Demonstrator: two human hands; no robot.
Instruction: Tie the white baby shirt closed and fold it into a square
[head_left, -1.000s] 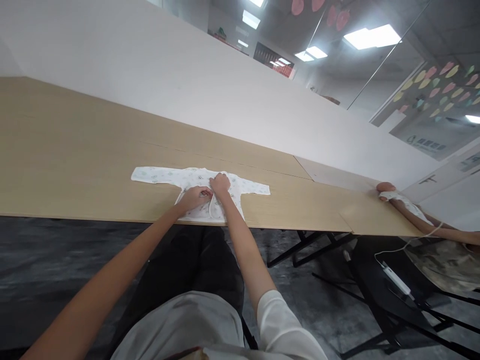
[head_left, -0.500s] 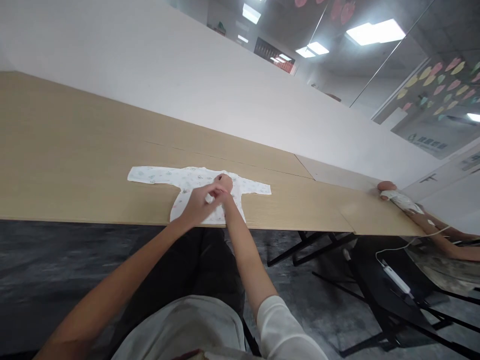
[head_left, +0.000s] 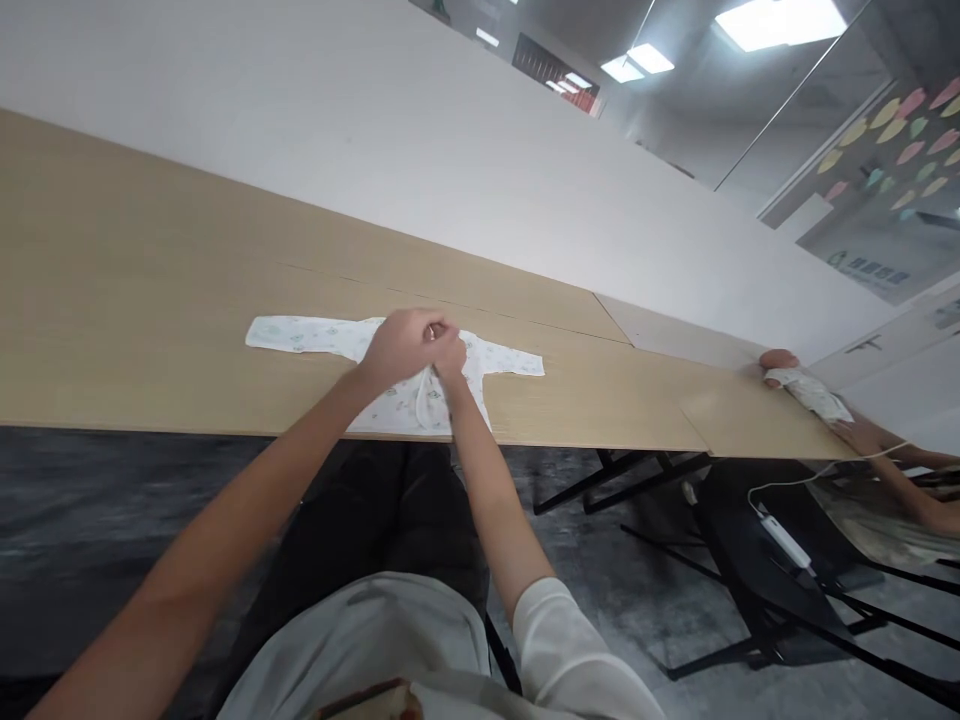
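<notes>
A small white long-sleeved baby shirt (head_left: pixel 390 410) with a fine print lies spread on the table (head_left: pixel 150 270), its sleeves stretched out to both sides and its hem near the front edge. Over the neck and chest my left hand (head_left: pixel 405 345) and my right hand (head_left: pixel 450 352) meet, fingers curled in against each other. Whatever is pinched between them is hidden by the fingers. Just below, a narrow white strip or fold of the shirt's front shows.
A white wall (head_left: pixel 315 130) runs along the back of the table, with glass above it. To the far right another person's arms reach to a doll (head_left: pixel 806 388) in white clothing. Black folding chairs (head_left: pixel 757 560) and a white power strip (head_left: pixel 786 543) stand or hang below.
My left hand has moved up and away from me, from the shirt's middle to its neck, and its fingers have closed against my right hand. The view has shifted slightly.
</notes>
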